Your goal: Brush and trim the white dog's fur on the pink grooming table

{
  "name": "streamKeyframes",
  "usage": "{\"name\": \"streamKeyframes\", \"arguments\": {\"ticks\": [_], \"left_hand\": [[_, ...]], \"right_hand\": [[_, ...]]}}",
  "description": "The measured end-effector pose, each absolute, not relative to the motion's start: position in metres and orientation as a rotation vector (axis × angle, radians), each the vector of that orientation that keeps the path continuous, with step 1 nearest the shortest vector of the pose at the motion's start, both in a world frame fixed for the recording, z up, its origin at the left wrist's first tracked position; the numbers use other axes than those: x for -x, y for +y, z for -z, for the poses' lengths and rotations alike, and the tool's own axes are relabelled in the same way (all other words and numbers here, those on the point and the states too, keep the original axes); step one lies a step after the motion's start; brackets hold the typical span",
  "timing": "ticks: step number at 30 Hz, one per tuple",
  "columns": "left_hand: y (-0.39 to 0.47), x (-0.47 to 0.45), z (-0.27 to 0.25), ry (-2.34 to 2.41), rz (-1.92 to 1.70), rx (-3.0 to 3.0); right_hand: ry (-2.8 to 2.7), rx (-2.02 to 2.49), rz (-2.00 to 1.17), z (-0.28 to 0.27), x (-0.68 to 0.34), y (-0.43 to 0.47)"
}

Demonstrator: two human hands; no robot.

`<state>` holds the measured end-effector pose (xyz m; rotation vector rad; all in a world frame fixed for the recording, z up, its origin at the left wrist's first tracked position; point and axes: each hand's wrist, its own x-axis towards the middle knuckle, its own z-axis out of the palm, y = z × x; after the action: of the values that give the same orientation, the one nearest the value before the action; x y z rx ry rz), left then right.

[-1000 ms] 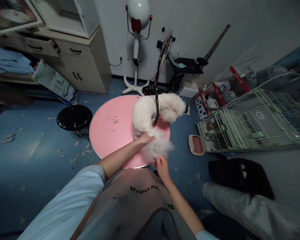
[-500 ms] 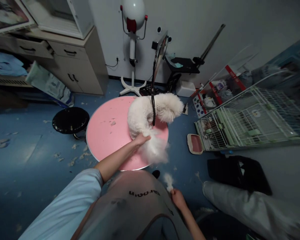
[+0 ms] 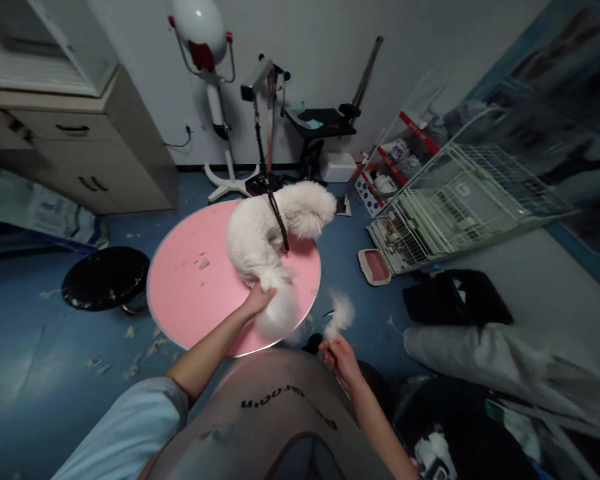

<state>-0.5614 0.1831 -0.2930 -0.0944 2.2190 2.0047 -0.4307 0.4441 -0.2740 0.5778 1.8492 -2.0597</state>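
A white fluffy dog (image 3: 253, 233) is on a round pink table (image 3: 185, 287), its body curved and its head turned to the right. My left hand (image 3: 260, 300) is closed around the base of the dog's bushy white tail (image 3: 280, 313). Off the table's right front edge, my right hand (image 3: 340, 360) is closed on a tuft of white fur (image 3: 341, 315). A thin dark tip pokes out beside the tuft; what it belongs to is hidden. A black strap (image 3: 279, 217) loops over the dog from a grooming arm (image 3: 260, 80).
A black round stool (image 3: 106, 277) stands left of the table. Behind are a white stand dryer (image 3: 200, 27) and a black shelf (image 3: 325, 123). To the right are a wire cage (image 3: 440, 207) and a pink tray (image 3: 375, 267). Loose fur lies on the blue floor.
My right hand has come up and forward with the tuft of fur. My left hand stays on the tail, whose blurred end has swung inward. The camera view has turned to the right.
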Motion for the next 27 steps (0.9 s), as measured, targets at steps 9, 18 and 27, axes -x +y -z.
{"name": "streamKeyframes", "arguments": {"ticks": [9,18,27], "left_hand": [[0.168,0.514,0.254,2.888,-1.516,-0.241],[0.267,0.465,0.26,1.879,-1.953,-0.21],[0.292,0.429,0.25,1.914,-1.786,-0.445]], "right_hand": [[2.313,-0.687,1.869,0.269,0.41,0.412],[2.383,-0.569,1.923,0.268,0.378,0.409],[2.645,-0.635,1.698,0.266,0.323,0.45]]}}
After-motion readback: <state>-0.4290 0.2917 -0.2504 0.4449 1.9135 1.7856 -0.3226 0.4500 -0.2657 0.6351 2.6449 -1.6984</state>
